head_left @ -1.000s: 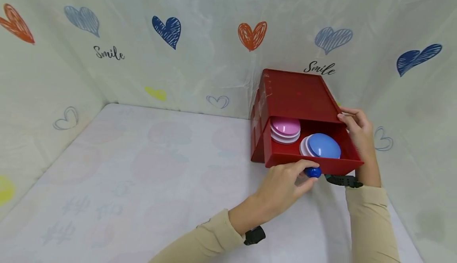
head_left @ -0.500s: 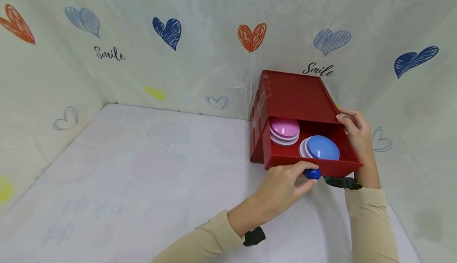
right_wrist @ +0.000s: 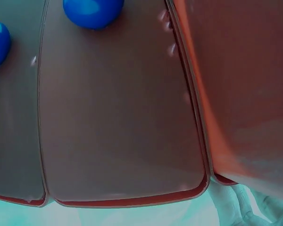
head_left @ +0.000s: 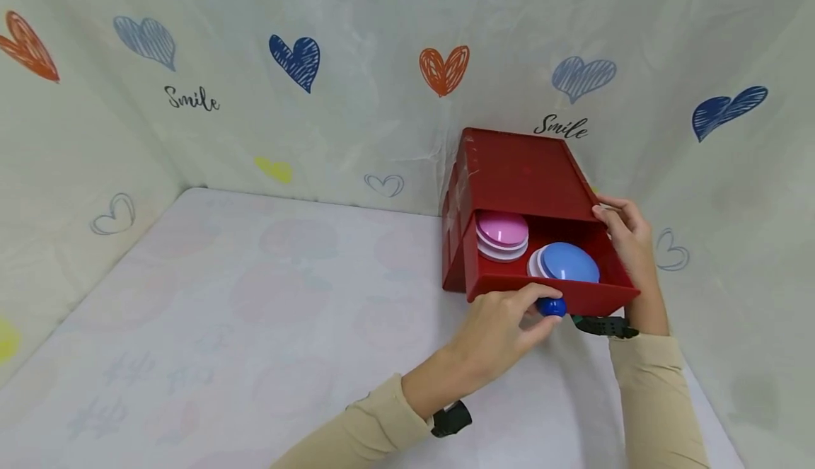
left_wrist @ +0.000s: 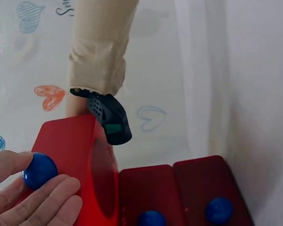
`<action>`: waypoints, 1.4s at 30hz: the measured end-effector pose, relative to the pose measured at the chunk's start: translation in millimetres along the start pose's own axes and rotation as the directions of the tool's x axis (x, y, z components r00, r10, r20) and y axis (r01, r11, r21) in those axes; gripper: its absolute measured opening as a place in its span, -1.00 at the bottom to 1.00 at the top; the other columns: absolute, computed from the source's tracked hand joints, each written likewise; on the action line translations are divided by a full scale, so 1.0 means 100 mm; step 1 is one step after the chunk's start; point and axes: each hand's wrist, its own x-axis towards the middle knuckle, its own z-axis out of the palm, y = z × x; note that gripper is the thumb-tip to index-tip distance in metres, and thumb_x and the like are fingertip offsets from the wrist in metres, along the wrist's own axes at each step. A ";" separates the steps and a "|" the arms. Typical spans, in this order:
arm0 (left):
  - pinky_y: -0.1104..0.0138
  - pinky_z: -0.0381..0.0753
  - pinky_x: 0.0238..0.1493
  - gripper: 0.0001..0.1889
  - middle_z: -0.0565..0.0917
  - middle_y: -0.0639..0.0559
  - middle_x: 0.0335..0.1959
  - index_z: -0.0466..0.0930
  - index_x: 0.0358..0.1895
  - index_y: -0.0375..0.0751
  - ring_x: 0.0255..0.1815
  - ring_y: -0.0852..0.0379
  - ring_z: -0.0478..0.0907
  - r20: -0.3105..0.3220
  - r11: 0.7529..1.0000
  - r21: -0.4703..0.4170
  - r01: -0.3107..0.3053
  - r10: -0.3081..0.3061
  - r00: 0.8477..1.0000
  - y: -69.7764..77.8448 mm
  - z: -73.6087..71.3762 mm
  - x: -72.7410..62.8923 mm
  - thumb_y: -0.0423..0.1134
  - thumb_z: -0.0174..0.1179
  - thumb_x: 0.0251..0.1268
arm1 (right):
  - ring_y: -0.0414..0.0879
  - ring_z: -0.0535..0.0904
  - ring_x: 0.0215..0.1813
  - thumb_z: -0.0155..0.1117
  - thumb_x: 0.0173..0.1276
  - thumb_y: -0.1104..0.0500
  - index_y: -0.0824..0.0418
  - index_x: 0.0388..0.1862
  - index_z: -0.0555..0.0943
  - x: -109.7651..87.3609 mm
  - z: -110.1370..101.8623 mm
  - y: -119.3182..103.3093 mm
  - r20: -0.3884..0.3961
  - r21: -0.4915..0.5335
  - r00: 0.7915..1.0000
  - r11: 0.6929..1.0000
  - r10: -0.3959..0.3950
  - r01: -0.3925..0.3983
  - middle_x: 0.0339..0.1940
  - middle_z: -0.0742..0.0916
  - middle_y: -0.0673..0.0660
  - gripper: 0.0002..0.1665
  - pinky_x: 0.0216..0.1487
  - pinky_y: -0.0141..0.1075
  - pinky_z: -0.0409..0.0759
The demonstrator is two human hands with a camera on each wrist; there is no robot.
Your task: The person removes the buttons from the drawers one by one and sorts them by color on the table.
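A red drawer cabinet (head_left: 525, 172) stands at the back right, its top drawer (head_left: 611, 300) pulled partway out. My left hand (head_left: 487, 334) pinches the round blue knob (head_left: 554, 306) on that drawer's front between thumb and fingers. Inside lie a pink dome-topped round piece (head_left: 503, 228) with white rims at the left and a light-blue one (head_left: 569, 262) tilted at the right. My right hand (head_left: 627, 232) lays its thumb and fingers against the cabinet's right side, near the front top edge. In the right wrist view its fingers (right_wrist: 231, 205) show partly beyond the side.
Two lower drawers with a middle knob (left_wrist: 152, 219) and a bottom knob (left_wrist: 219, 210) are closed. The white-covered table (head_left: 267, 327) stretches left of the cabinet. Behind it hangs a pale curtain (head_left: 356, 87) printed with hearts and "Smile".
The drawer, with my left hand on its knob, has slid in very slightly since half a second ago. My right hand stays on the cabinet's side. The head view has shifted a little.
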 end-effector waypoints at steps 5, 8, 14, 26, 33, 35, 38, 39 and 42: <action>0.76 0.42 -0.25 -0.65 0.72 0.18 -0.25 0.51 0.10 -0.02 -0.30 0.42 0.61 -0.012 1.000 -0.002 0.005 -0.005 1.000 0.00 -0.02 0.00 -0.08 0.17 0.26 | -0.29 0.49 -0.09 0.11 0.35 -0.04 0.00 0.21 0.44 0.01 0.02 0.00 -0.001 -0.025 1.000 1.000 -0.011 0.011 -0.11 0.59 -0.21 -0.54 -0.22 -0.63 0.53; 0.76 0.42 -0.25 -0.65 0.72 0.18 -0.25 0.51 0.10 -0.02 -0.30 0.42 0.61 -0.011 1.000 -0.008 0.011 -0.011 1.000 0.00 -0.02 0.00 -0.08 0.17 0.27 | -0.29 0.49 -0.11 0.11 0.36 0.01 0.02 0.17 0.46 0.02 0.01 0.01 0.010 0.012 0.999 0.999 -0.032 0.032 -0.14 0.61 -0.19 -0.59 -0.24 -0.63 0.53; 0.76 0.41 -0.27 -0.67 0.72 0.20 -0.28 0.52 0.09 0.00 -0.32 0.45 0.60 0.000 1.000 -0.008 0.009 -0.009 1.000 0.03 0.00 -0.05 -0.07 0.15 0.28 | -0.28 0.49 -0.11 0.10 0.38 0.05 0.04 0.15 0.47 0.00 -0.02 0.04 0.010 0.031 0.998 0.998 -0.057 0.056 -0.16 0.61 -0.18 -0.63 -0.23 -0.62 0.53; 0.80 0.37 -0.32 -0.68 0.72 0.22 -0.32 0.51 0.08 0.00 -0.30 0.46 0.61 0.010 1.000 0.018 -0.021 0.021 1.000 0.08 0.05 -0.15 -0.07 0.14 0.29 | -0.29 0.48 -0.10 0.09 0.38 0.09 0.06 0.12 0.48 0.02 -0.04 0.05 0.022 0.043 0.996 0.995 -0.090 0.089 -0.13 0.60 -0.17 -0.65 -0.22 -0.64 0.52; 0.80 0.38 -0.29 -0.67 0.73 0.20 -0.26 0.50 0.09 -0.01 -0.28 0.44 0.62 0.015 0.998 0.051 -0.031 0.031 0.999 0.11 0.06 -0.18 -0.08 0.14 0.29 | -0.30 0.47 -0.08 0.08 0.39 0.10 0.06 0.14 0.47 0.03 -0.03 0.05 0.031 0.046 0.995 0.994 -0.097 0.095 -0.09 0.59 -0.17 -0.65 -0.24 -0.65 0.53; 0.80 0.38 -0.29 -0.67 0.72 0.21 -0.26 0.49 0.09 -0.01 -0.29 0.45 0.61 0.021 0.998 0.056 -0.027 0.026 0.999 0.12 0.06 -0.19 -0.08 0.14 0.29 | -0.30 0.47 -0.08 0.08 0.39 0.09 0.06 0.15 0.47 0.03 -0.03 0.06 0.031 0.036 0.995 0.995 -0.095 0.093 -0.08 0.58 -0.17 -0.64 -0.25 -0.65 0.53; 0.80 0.38 -0.30 -0.67 0.72 0.21 -0.24 0.48 0.09 -0.01 -0.30 0.46 0.61 0.034 0.997 0.065 -0.029 0.027 0.999 0.14 0.06 -0.20 -0.08 0.14 0.29 | -0.30 0.46 -0.07 0.07 0.39 0.07 0.05 0.17 0.44 0.02 -0.02 0.05 0.029 -0.003 0.996 0.996 -0.085 0.085 -0.08 0.57 -0.19 -0.62 -0.25 -0.64 0.53; 0.80 0.38 -0.29 -0.67 0.72 0.21 -0.23 0.48 0.09 -0.01 -0.30 0.46 0.61 0.036 0.997 0.067 -0.032 0.029 0.999 0.14 0.06 -0.21 -0.08 0.14 0.29 | -0.30 0.46 -0.07 0.07 0.39 0.06 0.04 0.18 0.44 0.01 -0.03 0.05 0.028 -0.015 0.996 0.997 -0.082 0.082 -0.07 0.57 -0.20 -0.61 -0.25 -0.64 0.53; 0.79 0.38 -0.29 -0.67 0.72 0.21 -0.22 0.47 0.09 -0.03 -0.31 0.46 0.60 0.041 0.996 0.081 -0.045 0.041 0.998 0.16 0.05 -0.23 -0.09 0.14 0.28 | -0.30 0.47 -0.07 0.07 0.39 0.04 0.04 0.21 0.42 -0.01 -0.03 0.04 0.036 -0.029 0.996 0.996 -0.080 0.081 -0.07 0.57 -0.21 -0.58 -0.24 -0.63 0.54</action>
